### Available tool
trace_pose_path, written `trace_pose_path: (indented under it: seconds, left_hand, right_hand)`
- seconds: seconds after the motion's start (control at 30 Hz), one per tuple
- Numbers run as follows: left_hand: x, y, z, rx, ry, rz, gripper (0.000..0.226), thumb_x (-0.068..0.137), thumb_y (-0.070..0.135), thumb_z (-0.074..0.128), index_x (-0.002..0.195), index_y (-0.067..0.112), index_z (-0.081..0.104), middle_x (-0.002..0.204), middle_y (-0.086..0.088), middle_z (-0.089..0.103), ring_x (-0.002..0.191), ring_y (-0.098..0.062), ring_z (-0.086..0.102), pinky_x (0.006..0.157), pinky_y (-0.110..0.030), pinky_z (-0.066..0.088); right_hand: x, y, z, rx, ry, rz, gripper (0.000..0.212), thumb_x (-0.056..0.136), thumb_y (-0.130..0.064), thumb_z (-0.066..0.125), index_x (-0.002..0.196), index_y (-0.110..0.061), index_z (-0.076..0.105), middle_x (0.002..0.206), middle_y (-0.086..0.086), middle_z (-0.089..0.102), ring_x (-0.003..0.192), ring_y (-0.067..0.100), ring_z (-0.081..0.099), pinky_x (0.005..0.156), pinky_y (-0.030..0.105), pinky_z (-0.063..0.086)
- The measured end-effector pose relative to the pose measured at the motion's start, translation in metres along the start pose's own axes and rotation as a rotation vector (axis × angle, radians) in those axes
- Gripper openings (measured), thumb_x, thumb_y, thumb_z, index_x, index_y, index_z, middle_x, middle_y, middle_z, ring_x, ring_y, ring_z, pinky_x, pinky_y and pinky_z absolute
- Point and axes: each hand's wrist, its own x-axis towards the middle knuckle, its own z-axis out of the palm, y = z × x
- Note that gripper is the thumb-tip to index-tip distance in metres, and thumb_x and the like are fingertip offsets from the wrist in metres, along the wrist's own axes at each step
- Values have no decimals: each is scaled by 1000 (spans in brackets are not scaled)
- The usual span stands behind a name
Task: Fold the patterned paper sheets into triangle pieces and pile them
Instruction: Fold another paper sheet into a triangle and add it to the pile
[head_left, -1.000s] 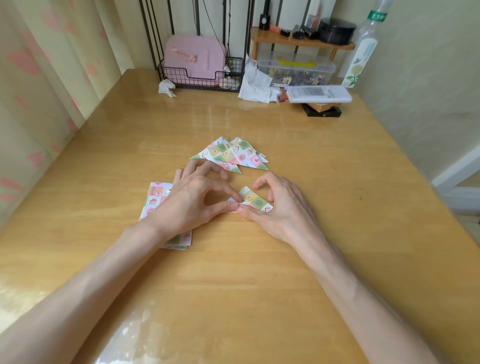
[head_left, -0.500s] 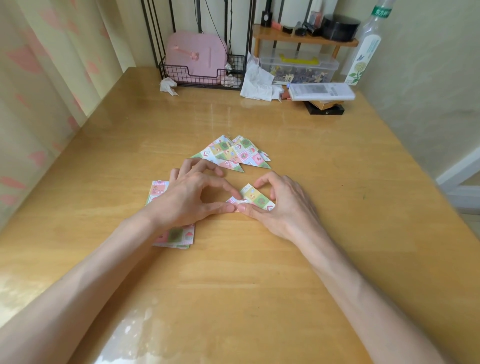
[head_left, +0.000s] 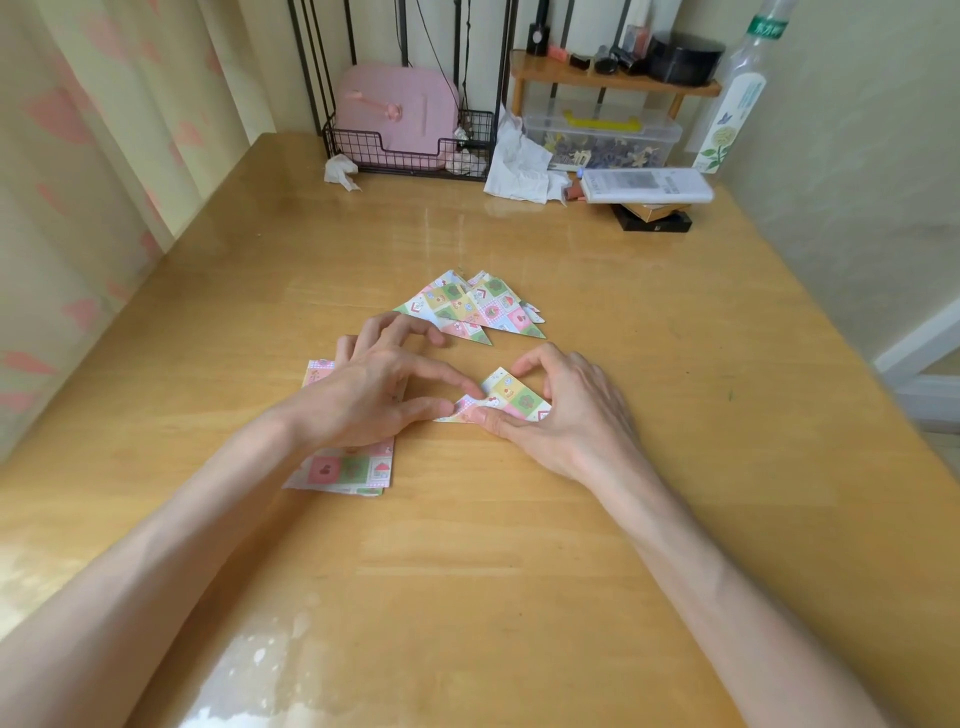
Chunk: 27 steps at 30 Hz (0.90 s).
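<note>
Two hands meet on one half-folded piece (head_left: 511, 397), which lies flat on the bench (head_left: 519, 545) straight ahead of the person. Its long axis runs roughly left to right along the near folded edge, with a corner pointing away. The left hand (head_left: 379, 400) comes in from the left, and its thumb and forefinger are curled to pinch the piece's left tip, while the other fingers (head_left: 410, 332) arch loosely above the bench. The right hand (head_left: 571, 421) covers the right side: its thumb lies pressed along the near edge and its forefinger curves over to touch the far corner, so the piece is held between the two digits.

What matters for the next move is that the pile of finished triangles (head_left: 467, 306) lies just beyond the piece, further from the person, and near the left hand's outer fingertips. Judging from this, either hand could carry the piece forward once the crease is set, though the left looks slightly nearer. The stack of unfolded sheets (head_left: 345, 470) sits on the left, partly under the left wrist
</note>
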Motion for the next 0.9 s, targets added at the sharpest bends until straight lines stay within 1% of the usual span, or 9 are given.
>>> trace_pose_path:
  seconds: [0.07,0.17,0.3,0.4,0.57,0.63,0.7,0.8,0.9]
  left_hand:
    - [-1,0,-2,24,1,13,31,91,49,67,105,74,55,136,24,34,142,-8,15,103,-30,14]
    - [-1,2,-3,43,0,35,31,92,49,67,107,73,56,137,23,34,143,-7,14,102,-29,13]
    - [-2,1,-4,37,-8,61,32,94,47,66,108,73,56,136,23,34,143,-4,12,100,-27,12]
    - [-3,1,-3,40,5,77,29,95,45,66,111,68,61,137,21,35,143,-5,15,103,-31,15]
    - [-3,3,2,27,48,75,22,91,53,66,111,62,65,137,17,38,143,-9,19,107,-37,20]
    - [-2,3,2,20,45,65,22,90,55,66,110,63,64,136,17,38,143,-9,20,107,-37,20]
    - [-2,1,3,14,41,62,21,90,56,65,110,64,64,134,18,37,142,-8,20,106,-36,20]
    - [-1,-2,5,12,64,70,20,89,57,65,108,64,65,132,20,38,141,-7,21,105,-35,20]
    - [0,-2,10,-3,114,58,19,88,65,59,104,62,67,130,21,40,141,-6,22,106,-36,19]
  right_hand:
    - [1,-1,1,6,-2,20,68,62,-84,71,111,-40,52,98,-16,48,113,16,51,98,37,41]
    - [-2,-4,5,11,15,50,67,64,-82,72,113,-41,51,105,-13,50,116,17,48,100,37,37]
    - [-4,-7,8,-32,24,61,70,63,-84,70,115,-41,49,110,-12,50,117,18,46,96,36,34]
    - [-2,-9,6,-30,0,83,70,63,-83,71,115,-42,48,110,-12,48,119,18,45,96,36,33]
    - [-3,-11,7,-25,-1,81,69,64,-83,70,114,-41,48,108,-12,46,119,18,43,96,35,31]
    - [-4,-8,4,21,-13,79,64,68,-79,71,115,-41,50,109,-13,46,119,16,43,99,35,32]
    - [-3,-2,1,87,-22,81,55,75,-69,74,116,-39,53,104,-14,46,118,16,45,103,36,34]
    - [-3,0,1,57,-6,39,51,79,-63,74,118,-37,53,100,-13,44,114,17,48,100,36,35]
    - [-4,1,1,57,8,21,51,81,-61,74,120,-37,52,99,-14,44,111,16,48,99,36,35]
